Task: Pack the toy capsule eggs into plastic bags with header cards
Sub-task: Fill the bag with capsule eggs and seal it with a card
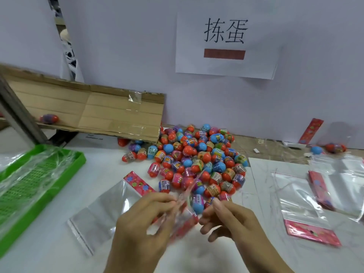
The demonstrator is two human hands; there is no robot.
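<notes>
A heap of red, blue and purple toy capsule eggs [199,158] lies on the white table against the back wall. My left hand [141,223] and my right hand [230,219] hold up a clear plastic bag with a red header card [183,219] between them, just in front of the heap. Both hands pinch the bag's edges. A blue egg [198,205] shows through the bag, but I cannot tell whether it is inside. Another clear bag with a red flowered header card [110,203] lies flat on the table to the left.
A green plastic tray [78,158] covered by clear film stands at the left. A cardboard chute [88,113] with one egg on it slopes toward the heap. More bags with red cards [307,217] lie at the right. Stray eggs [327,148] sit by the back wall.
</notes>
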